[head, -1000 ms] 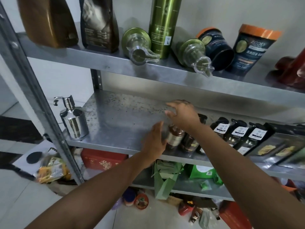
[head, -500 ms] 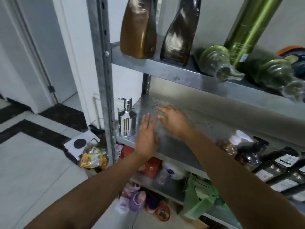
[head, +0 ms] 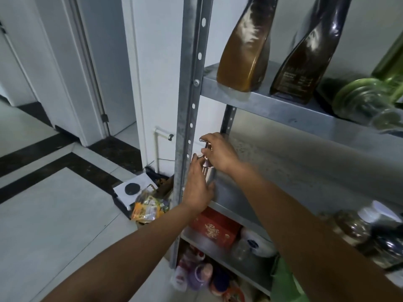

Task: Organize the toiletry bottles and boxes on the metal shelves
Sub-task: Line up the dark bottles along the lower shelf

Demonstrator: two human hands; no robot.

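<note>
Steadiness probably explained your two-handed hold: left hand [head: 197,190] wrapped the steel dispenser [head: 211,176], right hand [head: 219,152] pinched its pump, at the left end of the shelf [head: 283,171].

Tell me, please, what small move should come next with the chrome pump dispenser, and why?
Probably lift the chrome pump dispenser and carry it right along the middle shelf. The left hand wraps its body and the right hand grips its pump head, so the hold looks ready; it stands alone by the post, while other pump bottles sit at the shelf's right end.
</note>
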